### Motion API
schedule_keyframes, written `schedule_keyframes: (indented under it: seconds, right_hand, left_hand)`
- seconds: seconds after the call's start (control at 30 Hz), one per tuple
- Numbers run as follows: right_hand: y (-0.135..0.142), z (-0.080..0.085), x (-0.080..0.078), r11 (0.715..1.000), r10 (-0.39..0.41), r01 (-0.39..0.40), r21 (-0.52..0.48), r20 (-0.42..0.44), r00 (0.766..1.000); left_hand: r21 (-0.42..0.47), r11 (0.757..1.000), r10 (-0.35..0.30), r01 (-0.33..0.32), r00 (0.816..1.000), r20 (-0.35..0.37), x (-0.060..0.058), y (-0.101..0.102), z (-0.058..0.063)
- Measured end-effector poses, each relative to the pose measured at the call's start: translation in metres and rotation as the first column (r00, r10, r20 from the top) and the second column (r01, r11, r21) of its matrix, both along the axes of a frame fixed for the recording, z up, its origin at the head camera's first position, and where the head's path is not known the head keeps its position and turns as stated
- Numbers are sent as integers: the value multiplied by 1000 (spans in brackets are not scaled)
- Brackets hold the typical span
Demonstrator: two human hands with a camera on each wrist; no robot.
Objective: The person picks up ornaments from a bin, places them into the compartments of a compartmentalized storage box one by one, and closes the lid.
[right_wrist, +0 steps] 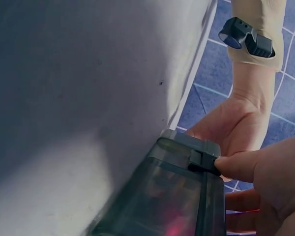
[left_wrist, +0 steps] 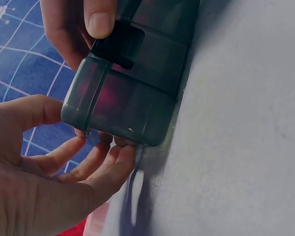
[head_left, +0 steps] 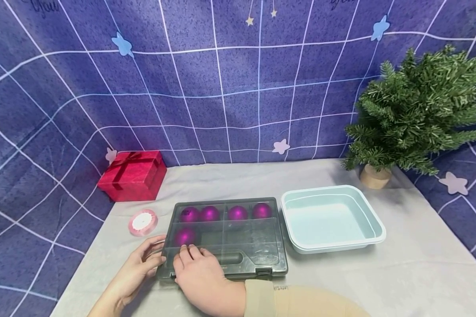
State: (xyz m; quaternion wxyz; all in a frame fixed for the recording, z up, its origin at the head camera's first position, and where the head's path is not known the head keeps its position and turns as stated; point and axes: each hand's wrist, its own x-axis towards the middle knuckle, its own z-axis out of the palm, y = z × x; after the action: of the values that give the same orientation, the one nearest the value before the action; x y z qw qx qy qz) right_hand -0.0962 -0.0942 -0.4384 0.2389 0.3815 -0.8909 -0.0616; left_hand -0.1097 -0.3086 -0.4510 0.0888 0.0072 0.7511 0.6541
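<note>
A dark translucent storage case [head_left: 247, 237] lies on the table with its lid down, several shiny purple balls [head_left: 238, 213] showing in its compartments. My left hand [head_left: 136, 268] holds the case's left side near the front corner, thumb and fingers around the edge in the left wrist view. Across the front left of the lid lies my right hand [head_left: 202, 275], fingertips on top. Its thumb presses the black latch [right_wrist: 202, 162] on the front edge, as the right wrist view shows. A second latch [head_left: 263, 271] sits farther right on the front edge.
A pale blue plastic basin [head_left: 333, 244] stands right of the case. Behind it is a small artificial pine tree [head_left: 412, 110] on a wooden base. A red gift box [head_left: 132, 178] and a pink ribbon roll [head_left: 143, 222] are on the left. A blue-purple cloth hangs behind.
</note>
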Motion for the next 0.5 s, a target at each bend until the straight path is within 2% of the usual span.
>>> schedule_keyframes:
  seconds: [0.3,0.5]
  right_hand:
    - [2,3,1,1000,19,-19,-4,26,999]
    - [12,8,2,998,68,-68,2,68,995]
  left_hand:
    - [-2,1000,0,0,1000,16,1,-3,0]
    - [-14,999,39,-39,999,25,3,-1,2]
